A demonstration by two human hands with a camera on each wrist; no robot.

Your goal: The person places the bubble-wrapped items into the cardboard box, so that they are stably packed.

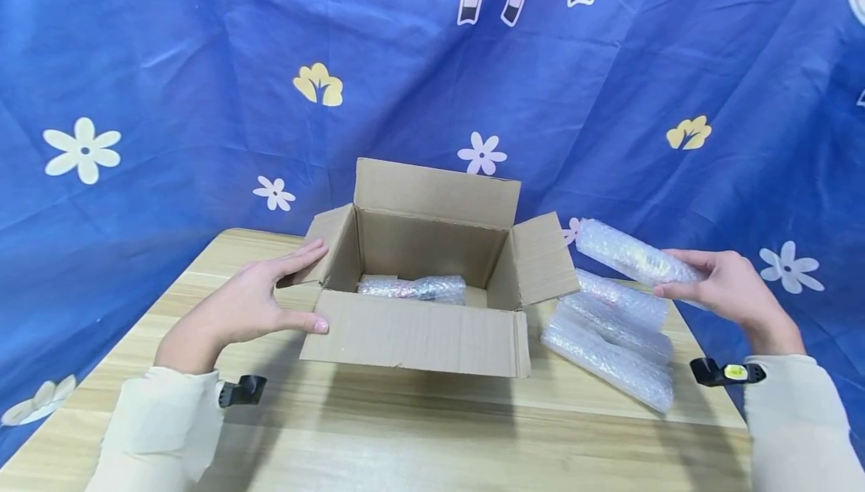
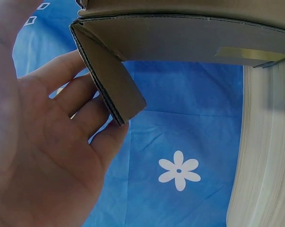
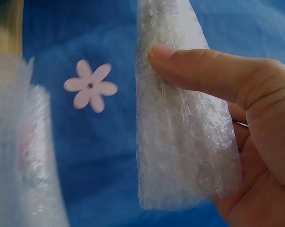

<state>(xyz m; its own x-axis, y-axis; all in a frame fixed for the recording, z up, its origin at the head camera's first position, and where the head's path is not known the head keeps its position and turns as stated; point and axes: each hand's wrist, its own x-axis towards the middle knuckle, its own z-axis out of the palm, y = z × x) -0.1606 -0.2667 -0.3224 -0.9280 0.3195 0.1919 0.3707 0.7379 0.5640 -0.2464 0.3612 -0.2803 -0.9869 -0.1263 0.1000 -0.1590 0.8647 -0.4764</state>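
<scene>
An unfolded cardboard box (image 1: pixel 432 240) stands on the table with its flaps spread. Against its left flap (image 2: pixel 111 75) rest the extended fingers of my left hand (image 1: pixel 246 304), while the thumb touches the corner of the front flap (image 1: pixel 419 334). My right hand (image 1: pixel 733 293) holds a bubble-wrapped roll (image 1: pixel 631 252) by its right end, thumb on the near side and fingers behind, raised over the other packages. Its contents are blurred by the wrap (image 3: pixel 180 137). Inside the box lies another bubble-wrapped package (image 1: pixel 414 288), with some red showing through.
Several bubble-wrapped packages (image 1: pixel 611 353) lie side by side on the wooden table (image 1: pixel 378 439), right of the box. Behind the table hangs a blue cloth (image 1: pixel 405 86) with flower prints. The table's right edge runs beneath my right hand.
</scene>
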